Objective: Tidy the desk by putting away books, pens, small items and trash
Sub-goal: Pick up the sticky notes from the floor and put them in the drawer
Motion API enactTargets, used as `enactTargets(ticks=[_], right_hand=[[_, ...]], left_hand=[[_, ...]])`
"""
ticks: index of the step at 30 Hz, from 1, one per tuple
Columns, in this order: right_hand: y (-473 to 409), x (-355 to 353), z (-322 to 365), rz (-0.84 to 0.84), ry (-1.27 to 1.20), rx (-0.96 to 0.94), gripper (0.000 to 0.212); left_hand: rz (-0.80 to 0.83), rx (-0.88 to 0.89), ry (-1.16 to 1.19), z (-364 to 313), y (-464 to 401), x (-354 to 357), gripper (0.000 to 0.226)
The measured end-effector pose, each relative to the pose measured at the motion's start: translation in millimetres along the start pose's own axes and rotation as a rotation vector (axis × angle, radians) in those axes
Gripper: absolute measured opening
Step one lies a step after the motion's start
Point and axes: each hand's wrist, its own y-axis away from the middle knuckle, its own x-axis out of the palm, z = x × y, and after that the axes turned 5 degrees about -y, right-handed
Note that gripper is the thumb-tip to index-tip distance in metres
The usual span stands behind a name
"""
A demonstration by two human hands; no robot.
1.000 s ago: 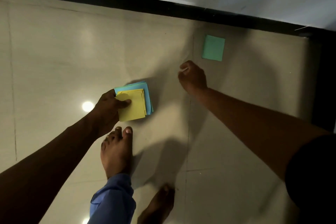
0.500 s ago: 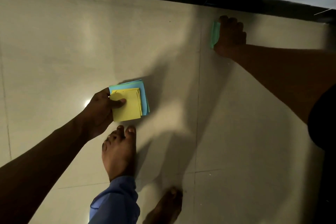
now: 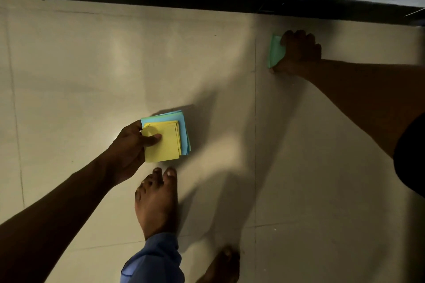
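Change: a second ago the right hand [image 3: 299, 53] was short of the green note [image 3: 274, 51], which lay flat on the floor [image 3: 92, 76]; now the hand is on it and the note's near edge is lifted and tilted.
Meaning: last loose note is likely being picked up; judged ready to join the stack.
Right fingers: curled over the note's right side, gripping it; thumb hidden.
Note position: against the fingers, near the dark skirting [image 3: 207, 0], well apart from the stack.
Left hand [image 3: 131, 147]: thumb pressed on top of the paper stack [image 3: 167, 140], fingers underneath, pinching it.
Stack position: held above the floor, just ahead of the bare foot [image 3: 156, 202].
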Motion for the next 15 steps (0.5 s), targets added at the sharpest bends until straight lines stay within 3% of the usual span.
enactTargets(ticks=[6, 11, 15], right_hand=[[12, 9, -8, -0.021, 0.017, -0.147, 0.082], [15, 10, -3, 0.027, -0.025, -0.120, 0.049], [15, 13, 6, 0.034, -0.152, 0.000, 0.056]], left_hand=[[0.016, 0.002, 0.010, 2, -4, 2, 0.054], [-0.008, -0.017, 0.005, 1, 2, 5, 0.048], [-0.005, -0.028, 0.004, 2, 3, 2, 0.056]])
